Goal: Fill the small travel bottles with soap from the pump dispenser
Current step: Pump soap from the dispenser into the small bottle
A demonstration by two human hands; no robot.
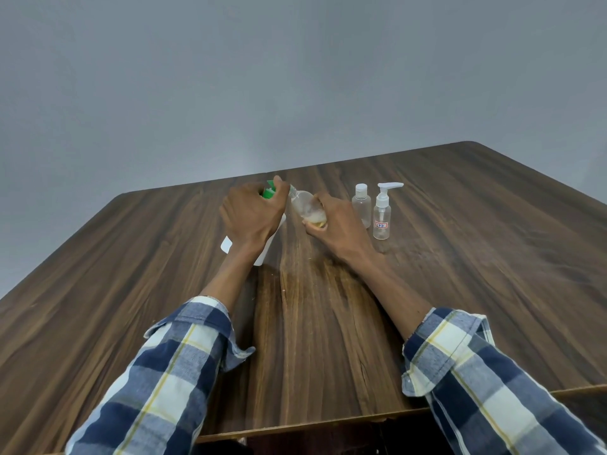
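While the left hand (251, 215) curls over the green pump (270, 191) of the white dispenser (262, 251), the right hand (335, 221) grips a tilted bottle (303, 203), its mouth at the spout and a little soap inside. Filling is under way; next comes a steady press. On the tabletop (460, 257), a capped bottle (361, 205) and a spray bottle (382, 218) wait; its red-framed label (381, 224) is illegible.

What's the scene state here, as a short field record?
left hand: presses the green pump head of the white soap dispenser
right hand: grips the tilted clear small travel bottle, neck towards the pump
held bottle contents: a little yellowish liquid at the base
waiting: capped clear flip-top bottle and clear bottle with white pump and label, both upright
surface: dark wooden table
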